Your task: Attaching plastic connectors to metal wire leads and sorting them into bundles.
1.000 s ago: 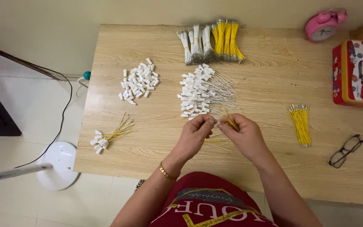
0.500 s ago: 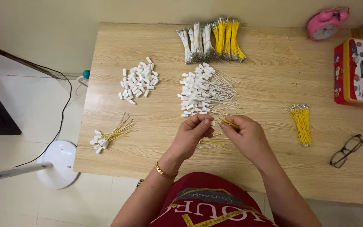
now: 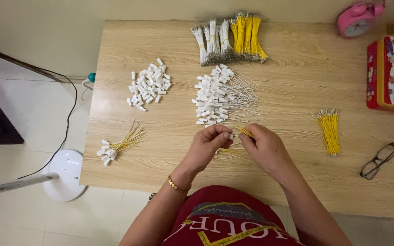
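Left hand (image 3: 208,145) fingers (image 3: 224,135) pinched shut on a small white connector (image 3: 231,136). Right hand (image 3: 264,146) fingers (image 3: 244,138) pinched on thin yellow wires (image 3: 242,131), tips meeting the connector between both hands, just above the surface (image 3: 297,182). More yellow wire lies under the hands. Pile of white-tipped wires (image 3: 222,95) just beyond the fingers. Loose white connectors (image 3: 149,86) far left; finished bunch (image 3: 119,146) near the left edge. Yellow wire bundle (image 3: 329,132) right, glasses (image 3: 379,160) further right.

head camera, looking straight down, near table (image 3: 297,182)
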